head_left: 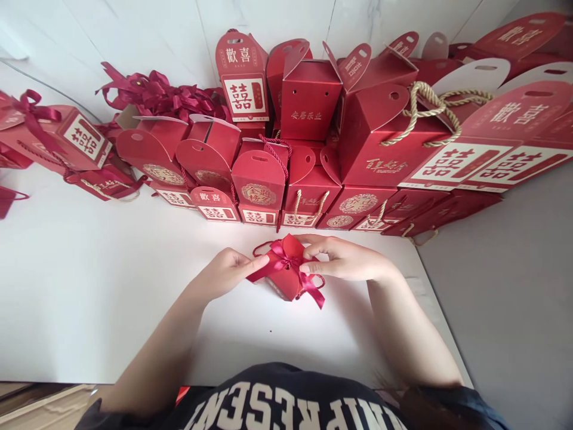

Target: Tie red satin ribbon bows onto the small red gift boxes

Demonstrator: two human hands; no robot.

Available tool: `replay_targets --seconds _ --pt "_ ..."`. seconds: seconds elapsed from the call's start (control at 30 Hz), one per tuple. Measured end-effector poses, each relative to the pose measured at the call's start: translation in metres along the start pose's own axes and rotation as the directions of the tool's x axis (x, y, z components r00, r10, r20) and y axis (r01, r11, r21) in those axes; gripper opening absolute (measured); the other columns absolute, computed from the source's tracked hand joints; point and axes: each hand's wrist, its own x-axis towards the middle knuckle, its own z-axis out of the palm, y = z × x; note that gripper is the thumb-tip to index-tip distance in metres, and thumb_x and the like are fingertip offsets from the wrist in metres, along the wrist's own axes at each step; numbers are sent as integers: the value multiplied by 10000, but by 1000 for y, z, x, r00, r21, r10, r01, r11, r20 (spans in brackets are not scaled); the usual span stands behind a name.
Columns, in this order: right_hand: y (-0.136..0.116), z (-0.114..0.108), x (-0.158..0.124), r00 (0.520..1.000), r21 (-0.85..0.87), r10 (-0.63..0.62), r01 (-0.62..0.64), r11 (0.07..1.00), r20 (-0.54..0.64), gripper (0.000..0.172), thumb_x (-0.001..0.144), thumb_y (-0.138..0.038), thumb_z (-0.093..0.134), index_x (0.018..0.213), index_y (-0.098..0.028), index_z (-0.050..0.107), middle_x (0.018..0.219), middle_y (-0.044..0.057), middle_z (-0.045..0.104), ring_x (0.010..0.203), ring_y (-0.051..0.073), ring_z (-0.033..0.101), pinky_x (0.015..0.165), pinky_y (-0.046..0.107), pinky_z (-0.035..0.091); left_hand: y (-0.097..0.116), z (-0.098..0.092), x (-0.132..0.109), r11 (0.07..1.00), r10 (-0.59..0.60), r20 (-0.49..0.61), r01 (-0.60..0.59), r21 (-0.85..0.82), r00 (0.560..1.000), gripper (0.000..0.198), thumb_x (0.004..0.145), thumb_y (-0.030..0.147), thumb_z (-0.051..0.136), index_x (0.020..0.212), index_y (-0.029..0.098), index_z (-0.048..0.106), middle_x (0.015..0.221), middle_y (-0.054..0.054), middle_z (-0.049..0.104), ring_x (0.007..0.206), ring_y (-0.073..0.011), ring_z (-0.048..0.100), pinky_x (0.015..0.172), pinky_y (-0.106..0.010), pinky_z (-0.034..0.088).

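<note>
A small red gift box [286, 282] stands on the white table in front of me. A crimson satin ribbon [283, 258] is tied in a bow across its top, one tail hanging at the lower right. My left hand [229, 270] is closed at the box's left side, thumb on the ribbon loop there; its other fingertips are partly hidden. From the right, my right hand [336, 257] curls around the back of the box, with thumb and a finger pinched near the knot. Dark red cord loops show at both sides of the box.
Stacked red gift boxes [259, 173] line the back of the white table [111, 286], some with rope handles [421, 113]. Loose crimson ribbons [165, 98] are heaped behind them. More boxes with bows [58, 128] lie at the left. A grey surface [505, 286] borders the right edge.
</note>
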Motion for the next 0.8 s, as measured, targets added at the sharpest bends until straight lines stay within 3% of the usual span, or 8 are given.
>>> replay_targets --seconds 0.17,0.5,0.67,0.73,0.8 --pt "4 -5 -1 998 40 -7 10 999 -68 362 959 -412 530 725 -170 663 1335 86 574 1238 241 529 1064 375 361 8 -6 2 992 -124 187 114 62 975 321 746 466 714 728 150 765 705 -44 704 672 -170 601 597 -244 427" --pt "29 -7 12 996 90 -48 54 994 -74 492 990 -479 434 661 -163 617 1208 71 629 1183 203 542 1042 338 376 10 -11 5 989 -96 304 56 137 948 305 776 434 686 671 149 716 619 5 602 588 -111 471 561 -230 344" --pt "23 -2 13 992 92 -52 63 994 -117 455 977 -468 471 670 -169 625 1262 72 604 1185 209 548 1027 350 383 6 -16 3 981 -119 451 35 191 884 318 781 448 687 699 143 722 726 -42 654 653 -146 535 591 -248 376" --pt "20 0 12 981 60 -48 60 996 -187 410 959 -462 512 695 -173 632 1287 77 578 1179 209 546 1018 358 380 7 -19 2 984 -57 360 -9 178 931 306 795 444 673 710 150 668 722 -18 601 637 -131 496 579 -240 362" --pt "18 1 11 968 -12 -61 60 998 -243 366 935 -455 559 710 -176 630 1182 75 597 1062 192 571 940 343 413 8 -19 3 985 43 121 -63 162 992 263 835 430 633 799 170 614 692 21 505 626 -117 441 580 -230 340"
